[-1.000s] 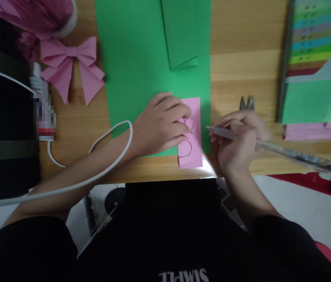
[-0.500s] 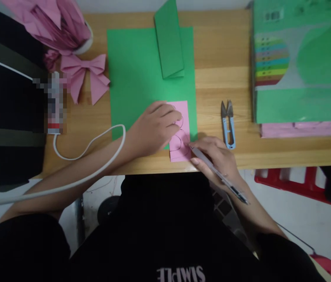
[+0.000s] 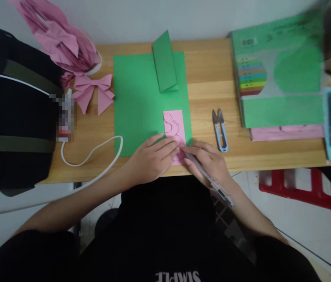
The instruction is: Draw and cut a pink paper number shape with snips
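Indoor light, dim-ish & flat; wall (image 3: pixel 141 23) greyish, wooden desk (image 3: pixel 208 92) dull. Shadows soft, e.g. faint dark patch nr R hand (image 3: pixel 209 160). Black T-shirt (image 3: pixel 165 231) & black bag (image 3: pixel 24 121) v. dark, detail mostly lost. Mild sheen on plastic-wrapped green paper pack (image 3: pixel 283 109). Pixelated block hides most of tube (image 3: pixel 69 111). Thin lines on pink paper strip (image 3: pixel 176 124) readable, bit soft. Wide-angle stretch twd edges; top R corner blurry.

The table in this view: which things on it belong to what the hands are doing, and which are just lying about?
In use:
pink paper strip with drawn curves, under the left hand
pen, in the right hand
green sheet, partly beneath the strip

Apparently just lying about:
blue-handled snips
folded green paper
pink bow
green pack
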The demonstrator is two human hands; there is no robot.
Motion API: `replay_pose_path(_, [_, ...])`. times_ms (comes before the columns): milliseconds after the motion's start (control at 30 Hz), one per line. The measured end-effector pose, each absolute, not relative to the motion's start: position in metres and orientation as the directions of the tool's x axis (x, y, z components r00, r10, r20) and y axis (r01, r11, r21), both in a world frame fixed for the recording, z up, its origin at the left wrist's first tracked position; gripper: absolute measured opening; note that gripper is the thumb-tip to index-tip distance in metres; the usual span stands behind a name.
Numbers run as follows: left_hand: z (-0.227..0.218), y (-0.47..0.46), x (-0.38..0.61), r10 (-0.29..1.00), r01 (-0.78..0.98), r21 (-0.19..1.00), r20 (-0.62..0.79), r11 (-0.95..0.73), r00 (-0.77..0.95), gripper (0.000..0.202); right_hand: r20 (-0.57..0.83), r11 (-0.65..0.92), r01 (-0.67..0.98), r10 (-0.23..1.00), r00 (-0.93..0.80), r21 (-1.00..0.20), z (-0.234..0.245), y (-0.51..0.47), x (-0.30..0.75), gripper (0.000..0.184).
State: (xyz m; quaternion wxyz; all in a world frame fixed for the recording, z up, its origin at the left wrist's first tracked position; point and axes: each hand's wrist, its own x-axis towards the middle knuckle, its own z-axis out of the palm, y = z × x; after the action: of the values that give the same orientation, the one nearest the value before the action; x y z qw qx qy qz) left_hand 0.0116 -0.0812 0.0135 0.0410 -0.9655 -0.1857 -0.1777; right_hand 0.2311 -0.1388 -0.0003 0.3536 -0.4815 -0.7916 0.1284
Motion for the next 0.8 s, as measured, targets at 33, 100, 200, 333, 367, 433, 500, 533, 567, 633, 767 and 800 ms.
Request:
replay_pose_path(33, [0.013, -0.082, 0.012, 0.345, 0.374, -0.013, 0.358, -0.927, 0.868, 0.027, 0.424, 0.485, 0.665, 0.865, -0.268, -0.568, 0.000, -0.139, 0.231, 0.017])
replay_pose_path(100, [0.011, -0.082, 0.012, 0.351, 0.379, -0.012, 0.347, -0.925, 0.870, 0.027, 0.414, 0.463, 0.653, 0.878, -0.242, -0.599, 0.000, -0.138, 0.231, 0.016])
replay_pose_path(200, [0.008, -0.082, 0.012, 0.361, 0.387, -0.009, 0.344, -0.922, 0.867, 0.027, 0.394, 0.432, 0.631, 0.895, -0.210, -0.645, 0.004, -0.136, 0.230, 0.014])
replay_pose_path(333, [0.007, -0.084, 0.014, 0.367, 0.389, 0.010, 0.357, -0.921, 0.859, 0.027, 0.334, 0.345, 0.593, 0.933, -0.134, -0.727, 0.007, -0.129, 0.227, 0.010])
replay_pose_path(367, [0.007, -0.084, 0.015, 0.370, 0.388, 0.023, 0.358, -0.921, 0.858, 0.026, 0.312, 0.306, 0.581, 0.945, -0.093, -0.754, 0.007, -0.127, 0.226, 0.009])
replay_pose_path(433, [0.006, -0.084, 0.016, 0.381, 0.388, 0.054, 0.357, -0.920, 0.853, 0.025, 0.261, 0.202, 0.518, 0.964, 0.043, -0.831, 0.006, -0.121, 0.223, 0.008])
replay_pose_path(500, [0.006, -0.083, 0.016, 0.395, 0.393, 0.082, 0.350, -0.916, 0.849, 0.024, 0.221, 0.125, 0.407, 0.955, 0.199, -0.905, 0.004, -0.113, 0.219, 0.007])
replay_pose_path(533, [0.006, -0.083, 0.016, 0.399, 0.394, 0.091, 0.347, -0.915, 0.849, 0.024, 0.210, 0.111, 0.354, 0.944, 0.256, -0.928, 0.004, -0.109, 0.217, 0.006])
replay_pose_path(567, [0.006, -0.082, 0.016, 0.403, 0.395, 0.097, 0.344, -0.913, 0.848, 0.024, 0.209, 0.112, 0.319, 0.935, 0.288, -0.941, 0.003, -0.105, 0.216, 0.008])
replay_pose_path(633, [0.006, -0.081, 0.016, 0.407, 0.394, 0.109, 0.343, -0.912, 0.847, 0.024, 0.201, 0.112, 0.287, 0.933, 0.300, -0.951, 0.000, -0.098, 0.213, 0.024])
replay_pose_path(767, [0.004, -0.082, 0.013, 0.413, 0.386, 0.146, 0.331, -0.911, 0.849, 0.025, 0.091, -0.002, 0.255, 0.931, 0.353, -0.967, -0.005, -0.094, 0.208, 0.025])
replay_pose_path(800, [0.004, -0.082, 0.013, 0.415, 0.386, 0.155, 0.322, -0.910, 0.851, 0.025, 0.078, -0.023, 0.258, 0.924, 0.374, -0.966, -0.006, -0.094, 0.207, 0.020])
